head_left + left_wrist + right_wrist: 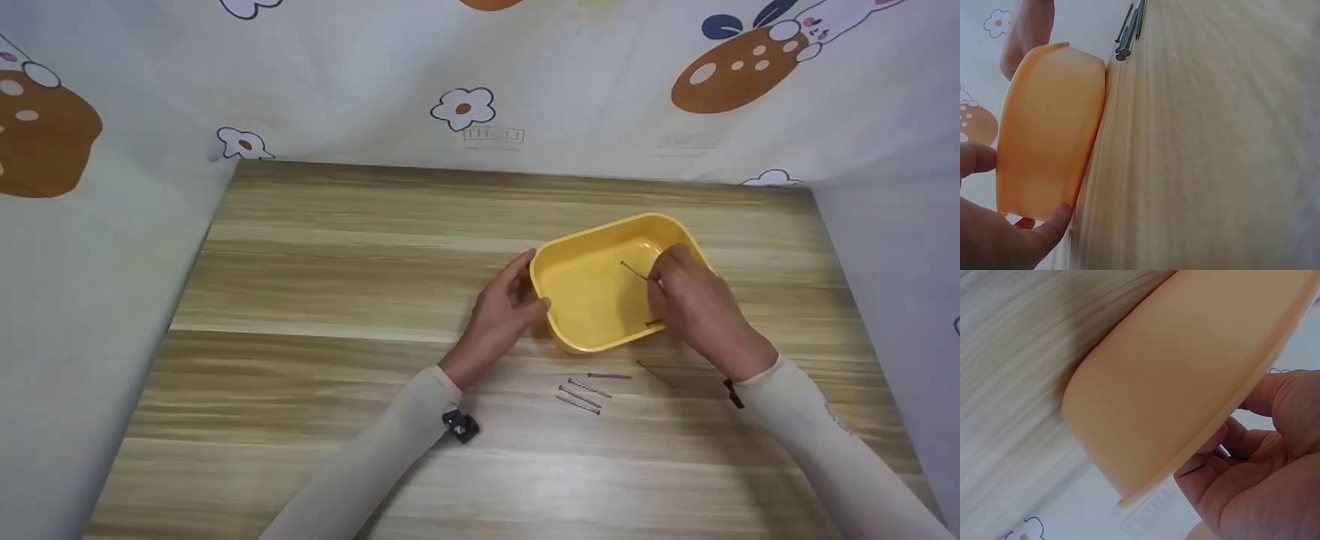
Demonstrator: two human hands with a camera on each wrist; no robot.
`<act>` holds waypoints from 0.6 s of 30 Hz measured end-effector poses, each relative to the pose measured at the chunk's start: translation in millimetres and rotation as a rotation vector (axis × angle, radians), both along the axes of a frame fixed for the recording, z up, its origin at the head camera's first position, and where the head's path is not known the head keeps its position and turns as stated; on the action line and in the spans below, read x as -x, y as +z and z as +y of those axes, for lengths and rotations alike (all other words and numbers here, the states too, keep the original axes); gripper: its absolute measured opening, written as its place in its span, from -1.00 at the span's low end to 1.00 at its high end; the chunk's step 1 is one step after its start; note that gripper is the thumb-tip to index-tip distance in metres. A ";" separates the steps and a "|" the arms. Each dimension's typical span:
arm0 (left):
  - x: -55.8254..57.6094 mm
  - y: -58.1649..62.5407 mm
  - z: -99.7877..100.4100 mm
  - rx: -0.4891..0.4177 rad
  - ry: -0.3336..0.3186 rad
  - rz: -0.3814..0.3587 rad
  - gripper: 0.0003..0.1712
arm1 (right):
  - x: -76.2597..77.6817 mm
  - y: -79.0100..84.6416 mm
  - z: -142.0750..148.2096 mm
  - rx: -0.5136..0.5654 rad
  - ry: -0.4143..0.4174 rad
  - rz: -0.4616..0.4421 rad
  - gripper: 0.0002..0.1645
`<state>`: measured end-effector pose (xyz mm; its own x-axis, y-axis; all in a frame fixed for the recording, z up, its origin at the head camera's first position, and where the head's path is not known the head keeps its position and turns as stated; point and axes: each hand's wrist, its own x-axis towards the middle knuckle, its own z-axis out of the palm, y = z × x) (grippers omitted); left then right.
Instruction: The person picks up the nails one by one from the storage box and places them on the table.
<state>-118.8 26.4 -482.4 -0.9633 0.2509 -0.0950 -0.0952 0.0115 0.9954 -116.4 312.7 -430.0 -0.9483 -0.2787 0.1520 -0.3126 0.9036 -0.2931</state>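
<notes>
A yellow plastic box stands on the wooden table. My left hand grips its left end, thumb at the near side and fingers round the far side; the left wrist view shows the thumb against the box's outer wall. Over the box's right part, my right hand pinches a thin nail whose head points to the far left. Another nail shows inside the box, partly hidden by that hand. In the right wrist view the box wall hides the right fingertips.
Several nails lie on the table in front of the box, with a single nail to their right. Patterned white cloth hangs behind the table and along both sides.
</notes>
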 end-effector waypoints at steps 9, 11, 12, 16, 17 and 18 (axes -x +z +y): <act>0.3 -0.8 0.6 -0.008 -0.006 0.022 -0.04 | -14.6 7.1 -7.4 0.047 0.024 0.014 -0.94; 0.7 -1.2 0.7 -0.007 -0.008 0.023 -0.04 | -17.1 8.5 -9.1 0.052 0.027 0.007 -0.94; 0.7 -1.2 0.8 -0.008 -0.008 0.022 -0.04 | -18.3 8.8 -9.8 0.054 0.029 0.005 -0.93; 0.0 -1.1 0.9 -0.009 -0.004 0.019 -0.05 | -21.6 8.4 -11.9 0.058 0.036 0.000 -0.91; -0.3 -0.8 0.8 -0.008 -0.003 0.016 -0.05 | -22.2 7.9 -12.1 0.057 0.039 0.005 -0.91; -0.6 -0.6 0.8 -0.006 -0.003 0.016 -0.05 | -22.8 7.6 -12.2 0.057 0.042 0.011 -0.90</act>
<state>-118.3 27.2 -483.1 -0.9639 0.2542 -0.0785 -0.0797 0.0057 0.9968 -93.6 300.5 -422.4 -0.9343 -0.3085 0.1786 -0.3528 0.8718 -0.3398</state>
